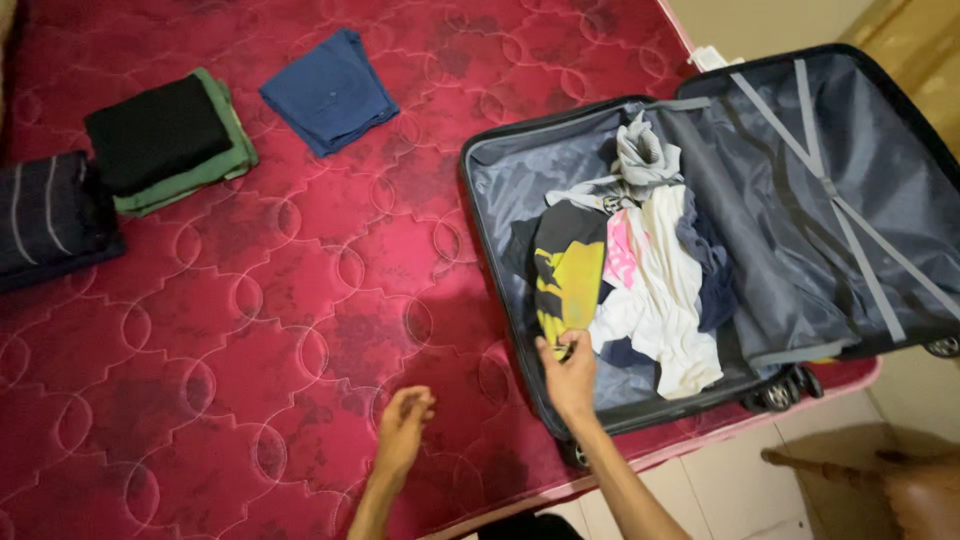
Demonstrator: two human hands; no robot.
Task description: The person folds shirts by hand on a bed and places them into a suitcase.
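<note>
- Head view — my right hand [570, 372] reaches into the open suitcase [500, 180], fingers pinched on the near edge of the yellow-and-black garment [566, 280].
- That garment runs away from me, its long axis pointing up toward the suitcase's far wall; it lies straight ahead of my right hand, just left of the loose white clothes [655, 290].
- My left hand [403, 430] hovers over the red mattress [250, 330], loosely curled and holding nothing — well apart from the suitcase, so the right is the nearer one.
- Count: one suitcase, lid flung open to the right.
- Folded pieces on the bed, far left: one blue garment [330, 90], one black-on-green stack [170, 140], one striped dark piece [50, 215].
</note>
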